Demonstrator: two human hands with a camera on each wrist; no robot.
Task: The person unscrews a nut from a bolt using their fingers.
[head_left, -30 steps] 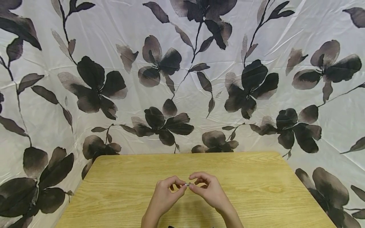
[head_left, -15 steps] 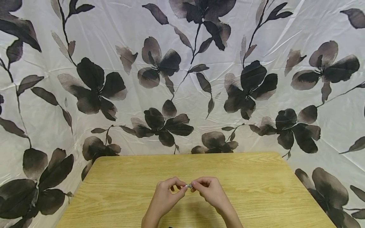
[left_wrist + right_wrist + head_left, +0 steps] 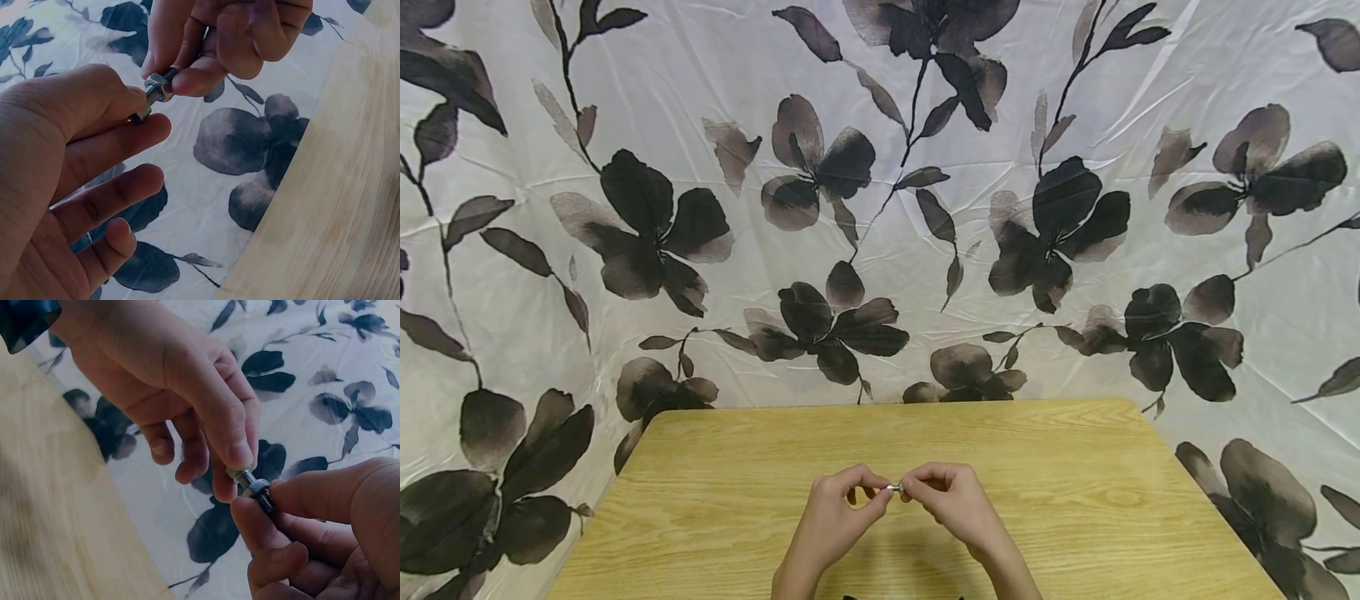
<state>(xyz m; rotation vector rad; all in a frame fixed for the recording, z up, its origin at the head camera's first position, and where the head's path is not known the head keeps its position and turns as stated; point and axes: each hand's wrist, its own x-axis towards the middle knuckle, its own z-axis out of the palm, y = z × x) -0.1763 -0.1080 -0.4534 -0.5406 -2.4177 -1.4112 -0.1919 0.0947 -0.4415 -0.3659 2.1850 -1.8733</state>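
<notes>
Both hands meet in front of the body, held over the table in the head view. My left hand (image 3: 835,517) pinches a small metal bolt (image 3: 246,477) by its head, between thumb and index finger. The other left fingers are spread loosely in the left wrist view. A hex nut (image 3: 157,87) sits partway along the bolt's thread. My right hand (image 3: 957,507) pinches this nut with thumb and index finger, its other fingers curled in. The bolt's threaded end sticks out past the nut, towards the right palm. The fingertips partly cover the bolt's head.
A yellow wood-grain table (image 3: 715,467) lies beneath the hands. Behind it hangs a white cloth (image 3: 940,350) with dark flowers. A dark band (image 3: 28,322) shows at the left wrist.
One second ago my right index finger was raised away from the bolt. It has since come down to meet the thumb at the nut. The left hand has kept its hold and place.
</notes>
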